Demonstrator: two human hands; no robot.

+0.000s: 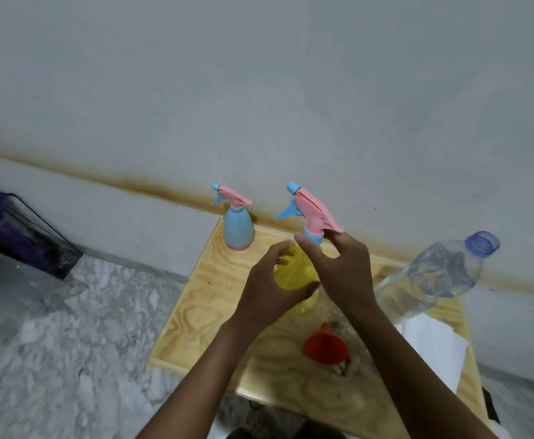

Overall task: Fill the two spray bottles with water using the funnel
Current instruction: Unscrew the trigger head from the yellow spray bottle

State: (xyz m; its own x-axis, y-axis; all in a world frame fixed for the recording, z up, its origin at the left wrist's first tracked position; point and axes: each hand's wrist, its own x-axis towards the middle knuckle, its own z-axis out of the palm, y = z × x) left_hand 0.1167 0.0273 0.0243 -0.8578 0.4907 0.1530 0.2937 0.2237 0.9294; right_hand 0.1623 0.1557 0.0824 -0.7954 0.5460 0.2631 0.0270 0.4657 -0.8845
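Your left hand grips the body of the upright yellow spray bottle. Your right hand pinches its pink trigger head at the collar. On the counter, the red funnel lies nearer you, the blue spray bottle stands at the far edge, and the uncapped water bottle stands to the right.

The pale wooden tabletop at centre is smooth, with swirling grain. The yellow spray bottle is translucent plastic, the blue spray bottle opaque plastic, the clear water bottle glossy plastic, the red funnel matt plastic.
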